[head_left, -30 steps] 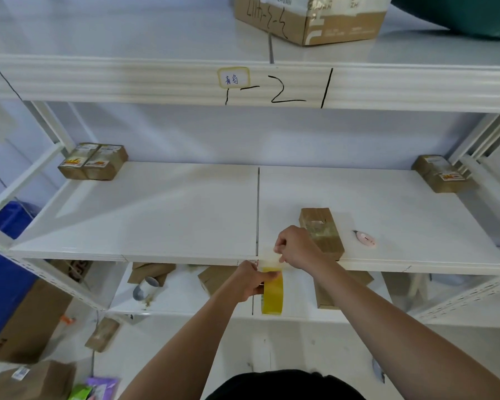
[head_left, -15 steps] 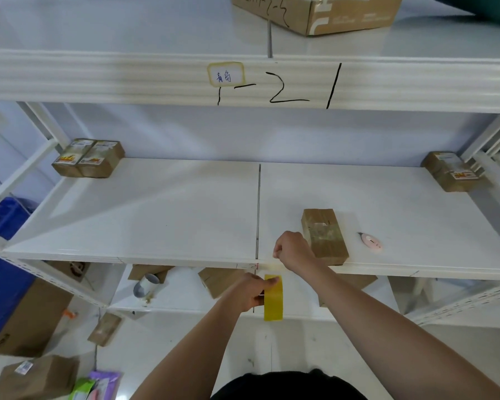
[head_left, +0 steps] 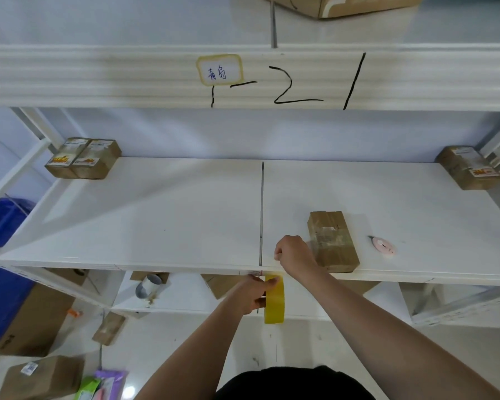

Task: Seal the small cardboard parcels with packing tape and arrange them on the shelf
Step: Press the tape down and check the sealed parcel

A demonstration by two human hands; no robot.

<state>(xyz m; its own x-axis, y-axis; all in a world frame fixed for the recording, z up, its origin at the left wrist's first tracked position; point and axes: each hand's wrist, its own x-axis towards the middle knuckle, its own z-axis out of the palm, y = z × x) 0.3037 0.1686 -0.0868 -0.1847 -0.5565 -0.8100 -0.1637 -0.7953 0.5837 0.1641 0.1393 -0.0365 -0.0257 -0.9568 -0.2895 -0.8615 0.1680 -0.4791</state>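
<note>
A small brown cardboard parcel (head_left: 332,241) lies on the white shelf (head_left: 162,220) near its front edge, right of the centre seam, with clear tape across its top. My right hand (head_left: 293,252) sits just left of the parcel, fingers curled, pinching the free end of clear tape. My left hand (head_left: 253,293) grips a yellow tape roll (head_left: 274,298) held below the shelf's front edge. Two sealed parcels (head_left: 83,158) stand side by side at the back left. Another sealed parcel (head_left: 471,167) is at the back right.
A small pink cutter (head_left: 383,245) lies right of the parcel. A large carton (head_left: 338,5) sits on the upper shelf. The lower shelf holds a grey tape roll (head_left: 147,285) and cardboard pieces. Boxes (head_left: 41,378) and a blue bin (head_left: 0,272) stand on the floor at left.
My left hand has pulled the yellow roll down, away from the shelf edge. My right hand stays beside the parcel. The view has tilted slightly.
</note>
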